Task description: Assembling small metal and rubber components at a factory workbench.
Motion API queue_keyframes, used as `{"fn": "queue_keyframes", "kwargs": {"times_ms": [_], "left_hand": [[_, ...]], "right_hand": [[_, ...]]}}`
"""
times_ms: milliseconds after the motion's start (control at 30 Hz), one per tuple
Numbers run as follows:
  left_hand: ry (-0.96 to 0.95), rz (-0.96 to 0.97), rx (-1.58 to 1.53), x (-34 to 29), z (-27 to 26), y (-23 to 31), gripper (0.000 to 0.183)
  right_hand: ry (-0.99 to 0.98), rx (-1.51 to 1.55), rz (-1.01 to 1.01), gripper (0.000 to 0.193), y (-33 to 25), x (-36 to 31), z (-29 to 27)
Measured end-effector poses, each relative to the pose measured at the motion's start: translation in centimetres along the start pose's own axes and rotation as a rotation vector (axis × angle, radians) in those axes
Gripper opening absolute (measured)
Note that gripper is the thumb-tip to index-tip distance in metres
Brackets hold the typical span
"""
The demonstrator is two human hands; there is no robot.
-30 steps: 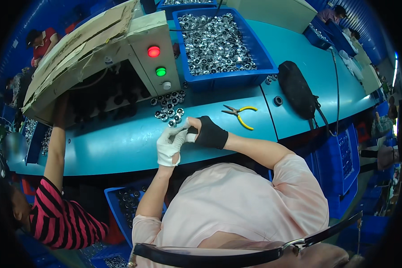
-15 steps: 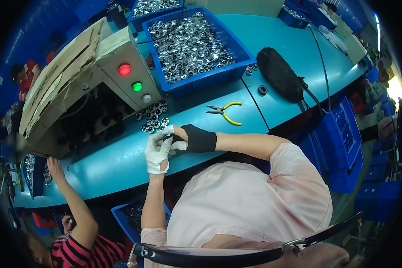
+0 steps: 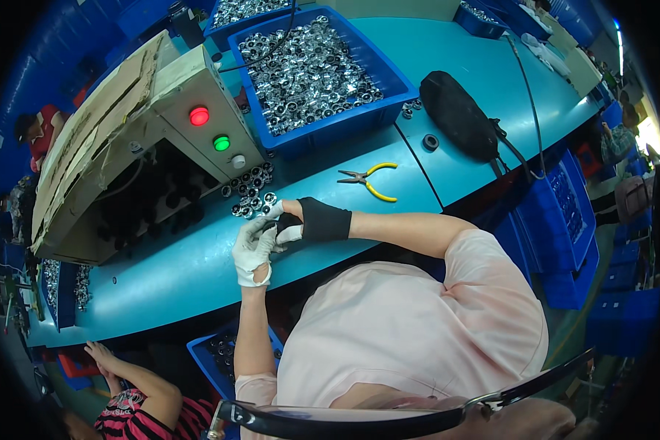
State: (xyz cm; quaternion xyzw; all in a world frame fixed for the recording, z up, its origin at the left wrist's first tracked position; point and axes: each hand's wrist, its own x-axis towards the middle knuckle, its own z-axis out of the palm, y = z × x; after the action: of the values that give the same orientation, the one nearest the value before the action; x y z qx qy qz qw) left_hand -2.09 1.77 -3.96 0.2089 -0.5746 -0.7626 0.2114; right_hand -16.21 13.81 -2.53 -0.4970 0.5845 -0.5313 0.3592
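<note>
My left hand, in a white glove with a tear near the wrist, is closed at the near side of the small chrome parts. Against it presses my right hand, wearing a black wrist wrap and white finger covers. Fingers of both hands curl round a small dark piece; its kind is mostly hidden by them. Several chrome ring-shaped parts with dark centres lie just beyond my fingertips. Yellow-handled pliers rest on the turquoise table to the right of my hands.
A beige machine with red and green lights stands at the left, dark parts inside its opening. Behind is a blue bin heaped with chrome parts. A black pouch and a black ring lie right. A co-worker's arm is at lower left.
The co-worker's hand at the lower left has pulled back from the small bin toward the body. My hands stay together on the dark piece, with slight finger movement.
</note>
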Motion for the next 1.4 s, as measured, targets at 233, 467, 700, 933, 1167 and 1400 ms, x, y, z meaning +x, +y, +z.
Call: {"fn": "queue_keyframes", "kwargs": {"times_ms": [233,467,700,933,1167,1400], "left_hand": [[0.008,0.108,-0.014,-0.2,0.4,-0.3,0.034],[-0.020,0.014,-0.116,-0.7,-0.5,-0.2,0.032],[0.028,0.129,0.019,-1.4,0.7,0.9,0.030],[0.024,0.147,0.050,-1.7,1.0,0.9,0.029],[0.128,-0.024,-0.079,-1.7,0.7,-0.1,0.035],[0.111,-0.071,-0.166,-1.5,1.3,1.1,0.037]], "right_hand": [[0.060,0.457,0.163,0.020,1.3,0.0,0.5],[-0.003,0.377,0.135,0.021,-0.7,-0.6,0.7],[-0.025,0.202,0.079,0.019,0.0,-0.4,0.5],[0.066,0.114,-0.020,0.021,0.6,-0.4,0.7],[0.147,0.352,0.175,0.016,0.2,-0.2,1.7],[0.143,0.516,0.344,0.023,-2.1,-0.9,0.9]]}}
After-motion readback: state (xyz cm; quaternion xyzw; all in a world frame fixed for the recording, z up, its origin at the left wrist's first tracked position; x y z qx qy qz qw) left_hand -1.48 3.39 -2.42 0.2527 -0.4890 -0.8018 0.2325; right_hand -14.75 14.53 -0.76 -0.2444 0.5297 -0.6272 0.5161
